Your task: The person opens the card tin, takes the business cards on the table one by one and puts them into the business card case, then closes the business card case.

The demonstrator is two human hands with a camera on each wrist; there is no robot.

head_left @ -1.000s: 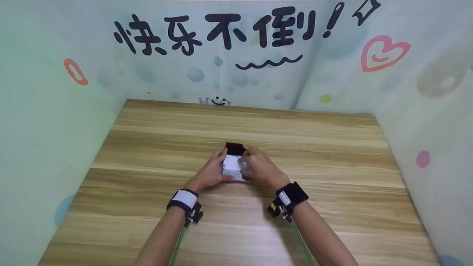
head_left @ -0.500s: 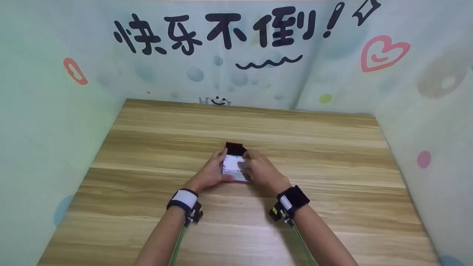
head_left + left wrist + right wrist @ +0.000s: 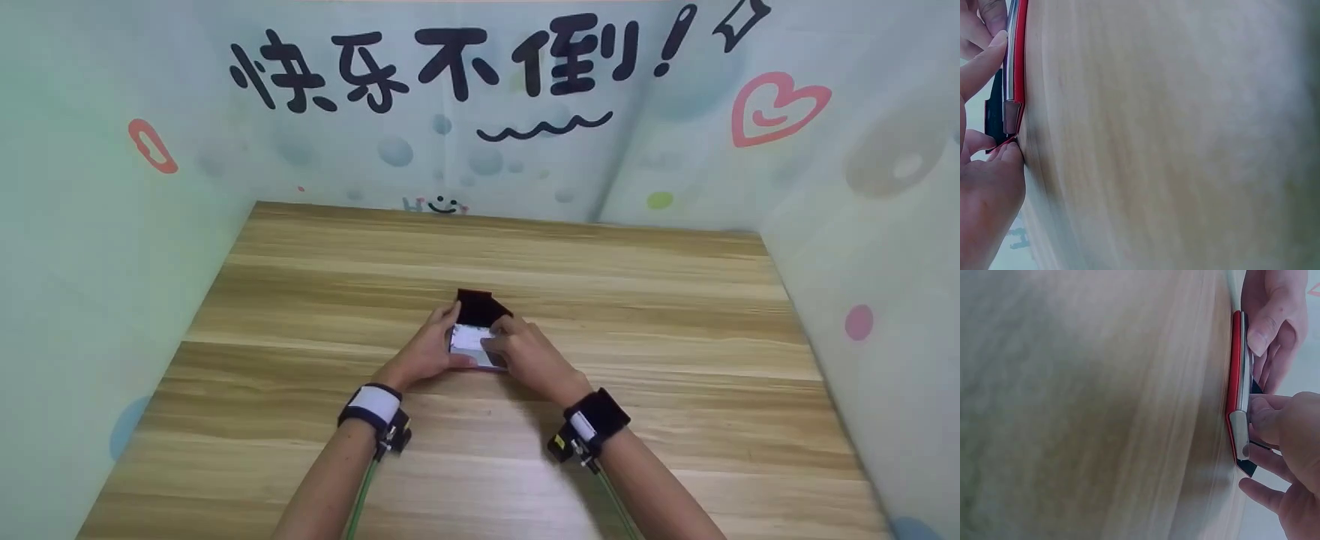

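A small card case [image 3: 476, 358] with a red outside lies on the table between both hands, its black-lined flap [image 3: 475, 306] spread open on the far side. Inside shows a white layer [image 3: 466, 334] above a shiny, silvery strip. My left hand [image 3: 429, 349] grips the case from the left, thumb on the near edge. In the right wrist view that thumb presses the silvery rim above the red cover [image 3: 1234, 363]. My right hand [image 3: 534, 358] bends thumb and fingers over the right side, at the white layer and flap. The left wrist view shows the case edge-on [image 3: 1018, 67].
The wood-grain table [image 3: 675, 322] spreads around the hands. Printed cloth walls [image 3: 480, 165] stand at its back and both sides. Each wrist wears a strapped camera [image 3: 394, 435] with a green cable [image 3: 361, 499] running back along the arm.
My right hand has shifted slightly toward me and lower on the case. More of the black flap shows, and the far edge of the white layer sits nearer. The left hand stays put.
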